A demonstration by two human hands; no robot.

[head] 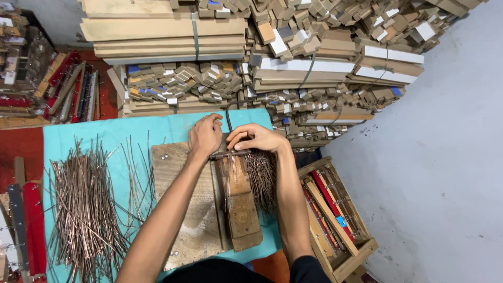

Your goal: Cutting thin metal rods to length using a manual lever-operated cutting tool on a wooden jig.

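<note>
The left hand (pixel 205 135) lies curled, palm down, on the far end of a wooden jig (pixel 242 204) that sits on a board (pixel 181 209) on the bench (pixel 105 131). Its fingers press beside a short metal bar (pixel 229 154). The right hand (pixel 258 138) is bent over the same spot, fingertips pinched on the bar's end; I cannot tell whether it grips the bar or a rod beneath it.

A bunch of thin coppery rods (pixel 260 178) lies just under and below the right hand, touching the jig's right side. A much bigger loose heap (pixel 86 209) lies well apart to the left, on the teal cloth.

The rods look light, stiff yet springy, smooth and apt to slip or fan out; best pinched near one end, a few at a time.
</note>
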